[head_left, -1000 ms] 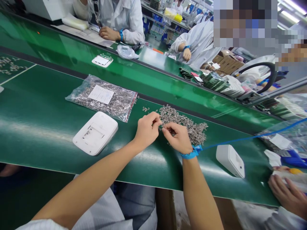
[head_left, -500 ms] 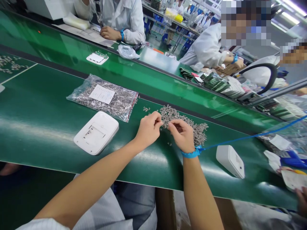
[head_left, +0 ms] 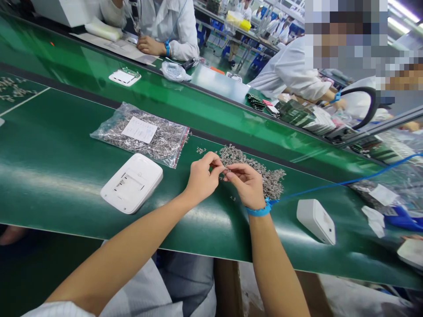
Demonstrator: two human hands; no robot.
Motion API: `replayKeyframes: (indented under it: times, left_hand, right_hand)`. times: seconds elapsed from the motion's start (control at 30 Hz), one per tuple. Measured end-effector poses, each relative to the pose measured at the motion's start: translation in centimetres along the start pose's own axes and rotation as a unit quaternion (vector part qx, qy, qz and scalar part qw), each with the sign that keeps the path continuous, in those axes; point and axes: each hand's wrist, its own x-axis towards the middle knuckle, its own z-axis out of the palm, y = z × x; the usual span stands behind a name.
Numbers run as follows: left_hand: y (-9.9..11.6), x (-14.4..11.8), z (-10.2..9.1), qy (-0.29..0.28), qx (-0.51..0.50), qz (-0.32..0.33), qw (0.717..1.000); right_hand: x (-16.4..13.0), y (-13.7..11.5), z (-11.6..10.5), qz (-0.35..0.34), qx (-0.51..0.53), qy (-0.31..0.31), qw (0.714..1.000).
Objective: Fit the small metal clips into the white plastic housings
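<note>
My left hand (head_left: 205, 176) is closed in a pinch above the front edge of a pile of small silvery metal parts (head_left: 272, 179). Its fingertips meet those of my right hand (head_left: 246, 184), which is also pinched and wears a blue wrist strap (head_left: 259, 210). One small metal part (head_left: 226, 171) shows between the fingertips; its exact shape is too small to make out. Left of my hands lies a white plastic housing (head_left: 124, 187) with a recessed compartment. Behind it is a clear zip bag (head_left: 165, 143) full of similar metal parts, with a white label.
A second white housing (head_left: 316, 221) stands at the right, near the strap's blue cord (head_left: 310, 189). Behind a dark rail runs a green belt (head_left: 89, 83) carrying a white device (head_left: 124, 77). Co-workers in white coats (head_left: 180, 26) sit across the line.
My right hand has moved left, bringing its fingertips against my left hand's. The white device on the far belt has shifted left. At the far right, a person's hand and the piece there have moved.
</note>
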Motion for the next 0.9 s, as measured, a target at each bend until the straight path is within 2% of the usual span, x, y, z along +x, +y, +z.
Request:
replayKeyframes:
  times: [0.27,0.5,0.73,0.9]
  left_hand:
    - [-0.01,0.08,0.06,-0.010,-0.016,-0.007,1.000]
    - [-0.06,0.08,0.08,0.008,-0.014,0.014,1.000]
    - [-0.09,0.06,0.07,0.005,-0.012,-0.002,1.000]
    - [-0.14,0.14,0.05,0.007,-0.025,0.011,1.000]
  right_hand:
    - [0.03,0.60,-0.42,-0.009,0.016,0.025,1.000]
    - [0.10,0.23,-0.25,0.025,0.065,-0.019,0.997]
    - [-0.01,0.17,-0.29,0.028,0.041,-0.035,0.998]
    - [0.13,0.03,-0.21,0.022,-0.018,-0.050,0.998]
